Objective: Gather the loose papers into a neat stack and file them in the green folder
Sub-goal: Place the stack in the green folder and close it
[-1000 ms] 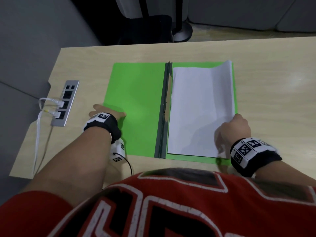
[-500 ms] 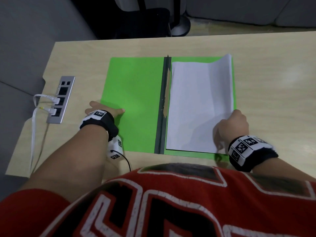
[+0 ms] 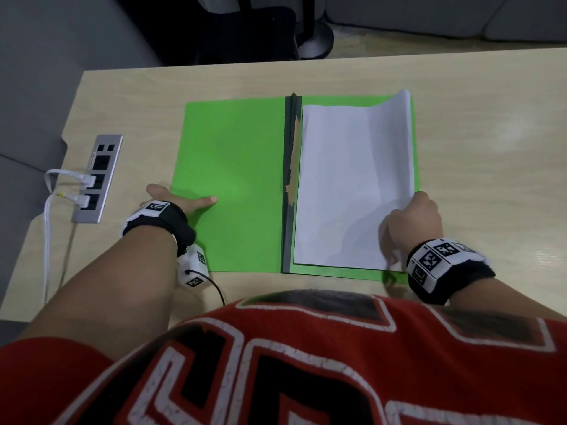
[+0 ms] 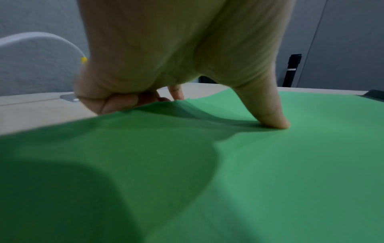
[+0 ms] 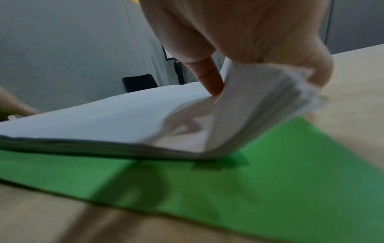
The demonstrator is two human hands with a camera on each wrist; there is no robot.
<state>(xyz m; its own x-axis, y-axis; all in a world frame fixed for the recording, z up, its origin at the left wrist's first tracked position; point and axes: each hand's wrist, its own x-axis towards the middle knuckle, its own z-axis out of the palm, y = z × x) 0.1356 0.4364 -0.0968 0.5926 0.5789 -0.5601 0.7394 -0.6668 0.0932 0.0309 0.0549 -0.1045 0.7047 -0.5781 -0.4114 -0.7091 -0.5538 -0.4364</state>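
Desk [image 3: 491,118]: papers' [image 3: 352,179] right edge between right-hand fingers [image 5: 209,77].

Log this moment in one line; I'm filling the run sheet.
folder: open on desk | papers: on right half, right edge lifted | left hand: pinches cover edge | right hand: grips papers

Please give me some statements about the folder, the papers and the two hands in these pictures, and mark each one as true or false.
1. The green folder lies open on the table. True.
2. The stack of papers lies on the folder's left half. False: it lies on the right half.
3. The right hand grips the stack's right edge and lifts it. True.
4. The left hand holds a pen. False: its thumb presses on the folder's left cover, the fingers curl at its edge.
5. The power strip has nothing plugged in. False: white cables are plugged in.
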